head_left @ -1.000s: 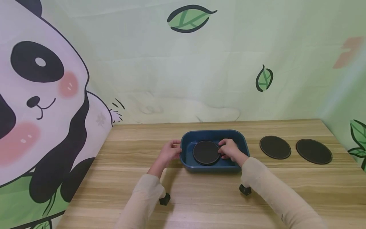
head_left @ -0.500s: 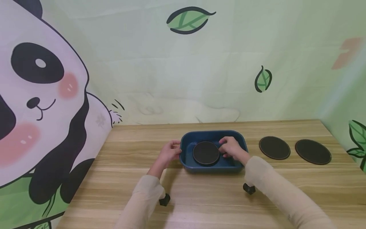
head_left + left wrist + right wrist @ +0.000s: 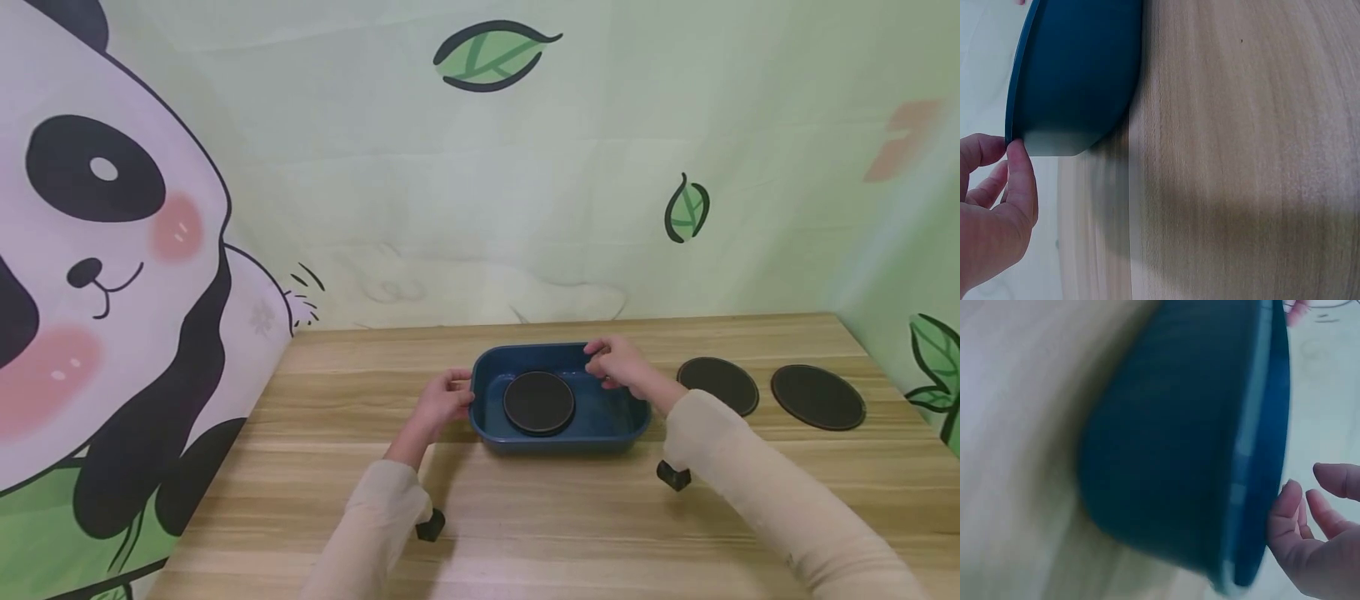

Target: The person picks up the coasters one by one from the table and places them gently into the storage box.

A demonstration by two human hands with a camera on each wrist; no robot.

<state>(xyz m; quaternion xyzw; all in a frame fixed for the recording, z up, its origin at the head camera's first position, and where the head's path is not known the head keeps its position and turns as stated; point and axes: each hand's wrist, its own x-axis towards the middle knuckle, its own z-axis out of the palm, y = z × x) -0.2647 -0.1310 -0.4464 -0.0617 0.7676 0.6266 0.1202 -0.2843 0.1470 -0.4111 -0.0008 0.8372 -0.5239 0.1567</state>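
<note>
A blue rectangular basin with rounded corners (image 3: 517, 443) stands on the wooden table. Inside it, left of centre, lies a round black disc like a coaster (image 3: 538, 402); its thick edge may be a stack, I cannot tell. My left hand (image 3: 441, 398) pinches the basin's left rim, and the left wrist view shows thumb and finger on that rim (image 3: 1009, 125). Over the basin's right back part hovers my right hand (image 3: 624, 367), fingers loosely bent and holding nothing. In the right wrist view its fingers (image 3: 1285, 515) are beside the basin's rim, thumb apart.
Two more flat black discs lie on the table (image 3: 360, 358) to the right: a nearer one (image 3: 723, 385), partly hidden by my right forearm, and a farther one (image 3: 817, 397). A panda-print cloth wall (image 3: 375, 167) borders the table at back and left.
My right hand has drawn away from the black disc in the basin, moving right and up toward the back rim. The left hand keeps its place at the left rim.
</note>
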